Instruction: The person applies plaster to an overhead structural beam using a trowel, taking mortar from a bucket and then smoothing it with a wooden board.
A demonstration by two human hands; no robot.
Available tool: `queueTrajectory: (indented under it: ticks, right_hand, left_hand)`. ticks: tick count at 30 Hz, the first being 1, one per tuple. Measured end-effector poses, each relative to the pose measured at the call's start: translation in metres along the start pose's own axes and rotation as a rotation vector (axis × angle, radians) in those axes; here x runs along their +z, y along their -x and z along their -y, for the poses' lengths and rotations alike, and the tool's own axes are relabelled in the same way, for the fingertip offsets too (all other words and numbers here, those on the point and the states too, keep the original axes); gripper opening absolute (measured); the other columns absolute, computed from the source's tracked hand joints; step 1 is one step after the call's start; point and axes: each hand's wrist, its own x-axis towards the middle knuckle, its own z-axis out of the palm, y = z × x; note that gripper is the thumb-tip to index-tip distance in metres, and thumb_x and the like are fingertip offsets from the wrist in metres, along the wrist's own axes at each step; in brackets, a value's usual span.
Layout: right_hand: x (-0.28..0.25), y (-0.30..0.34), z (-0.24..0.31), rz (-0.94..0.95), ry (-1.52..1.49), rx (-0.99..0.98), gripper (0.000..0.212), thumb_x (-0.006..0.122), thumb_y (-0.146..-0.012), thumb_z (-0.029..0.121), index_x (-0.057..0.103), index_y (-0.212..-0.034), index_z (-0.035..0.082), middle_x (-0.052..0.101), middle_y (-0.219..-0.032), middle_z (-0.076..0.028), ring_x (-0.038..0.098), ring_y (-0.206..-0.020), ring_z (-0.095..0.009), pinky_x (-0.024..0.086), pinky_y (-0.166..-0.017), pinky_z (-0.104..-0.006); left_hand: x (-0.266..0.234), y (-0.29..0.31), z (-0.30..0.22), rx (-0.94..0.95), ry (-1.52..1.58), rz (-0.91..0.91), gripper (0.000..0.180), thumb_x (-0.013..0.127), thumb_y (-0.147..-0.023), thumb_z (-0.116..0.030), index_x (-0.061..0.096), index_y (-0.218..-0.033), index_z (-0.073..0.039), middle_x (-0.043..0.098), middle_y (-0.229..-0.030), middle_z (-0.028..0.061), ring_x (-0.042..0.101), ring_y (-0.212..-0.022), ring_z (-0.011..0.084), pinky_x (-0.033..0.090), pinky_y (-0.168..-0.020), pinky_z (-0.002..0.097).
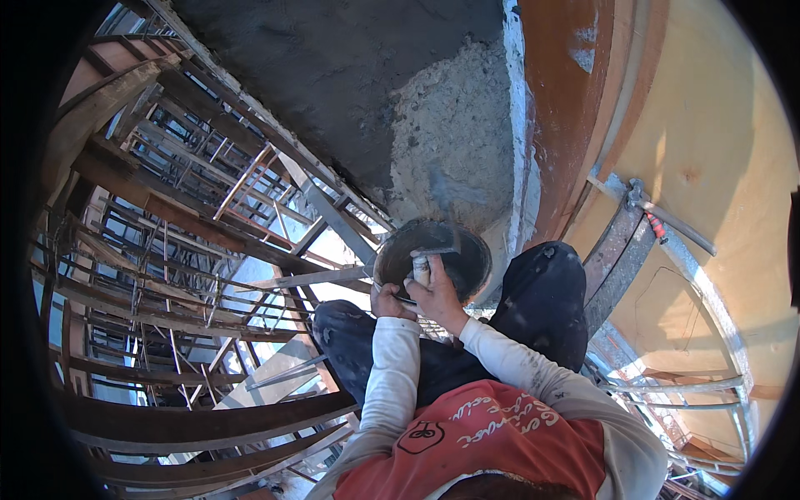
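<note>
A dark round bucket (480, 265) stands in front of my knees, close to the near end of the mortar surface. My right hand (440, 300) is wrapped round the pale handle of a trowel (422, 268), whose metal part lies over the bucket's mouth. At the bucket's near left rim, my left hand (390, 302) is closed on the edge, its fingertips partly hidden. What lies inside the bucket is dark and hard to make out. Beyond it, wet dark mortar (333, 92) covers the left and far part of the surface, with rough paler mortar (454, 125) at the right.
A deep lattice of wooden scaffold beams (167, 200) drops away on the left, past the surface's edge. To the right rises a yellowish wall (717, 108) with a brown band (562, 108). Planks and a metal pole (679, 227) meet near my right knee.
</note>
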Motion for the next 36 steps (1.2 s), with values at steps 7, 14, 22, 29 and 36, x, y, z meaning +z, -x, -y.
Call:
queueTrajectory:
  ticks: [7, 14, 22, 29, 36]
  right_hand:
    - [-0.046, -0.027, 0.067, 0.263, -0.007, 0.001, 0.049, 0.068, -0.086, -0.001, 0.052, -0.132, 0.006, 0.06, -0.094, -0.001, 0.058, -0.086, -0.009, 0.048, -0.078, -0.0241]
    - [-0.128, -0.065, 0.128, 0.385, 1.172, -0.151, 0.031, 0.072, -0.09, 0.028, 0.064, -0.114, 0.011, 0.07, -0.08, -0.014, 0.072, -0.08, -0.033, 0.056, -0.074, -0.0419]
    - [-0.092, -0.191, 0.191, 0.787, 1.846, -0.622, 0.027, 0.075, -0.082, 0.028, 0.071, -0.107, 0.018, 0.073, -0.087, -0.008, 0.073, -0.092, -0.028, 0.057, -0.078, -0.0421]
    - [-0.002, -0.211, 0.287, 0.795, 1.873, -0.778, 0.03, 0.081, -0.075, 0.032, 0.076, -0.1, 0.015, 0.074, -0.094, -0.004, 0.071, -0.1, -0.027, 0.057, -0.088, -0.0419]
    - [0.018, -0.221, 0.343, 0.845, 1.929, -0.717, 0.043, 0.086, -0.07, 0.031, 0.076, -0.109, 0.016, 0.075, -0.102, -0.008, 0.069, -0.106, -0.03, 0.054, -0.093, -0.0449]
  left_hand:
    - [0.017, 0.009, -0.009, -0.043, 0.002, -0.043, 0.067, 0.047, -0.064, 0.002, 0.057, -0.131, 0.004, 0.066, -0.122, 0.0201, 0.068, -0.108, 0.0384, 0.059, -0.095, 0.0487]
    - [-0.008, 0.0, -0.002, -0.035, 0.039, 0.063, 0.073, 0.044, -0.068, 0.002, 0.047, -0.141, 0.002, 0.058, -0.132, 0.0239, 0.062, -0.119, 0.0416, 0.054, -0.103, 0.0546]
    - [0.021, 0.012, -0.008, -0.014, -0.12, -0.132, 0.063, 0.046, -0.066, 0.004, 0.053, -0.129, 0.002, 0.06, -0.123, 0.0183, 0.064, -0.111, 0.0371, 0.057, -0.098, 0.05]
    - [0.015, 0.011, -0.011, -0.02, -0.071, -0.135, 0.068, 0.047, -0.065, 0.002, 0.054, -0.132, 0.003, 0.062, -0.124, 0.0181, 0.064, -0.113, 0.0365, 0.056, -0.1, 0.0489]
    - [-0.007, -0.005, 0.001, 0.016, -0.072, -0.038, 0.07, 0.049, -0.065, 0.001, 0.054, -0.134, 0.004, 0.063, -0.125, 0.0193, 0.064, -0.115, 0.0368, 0.055, -0.102, 0.0487]
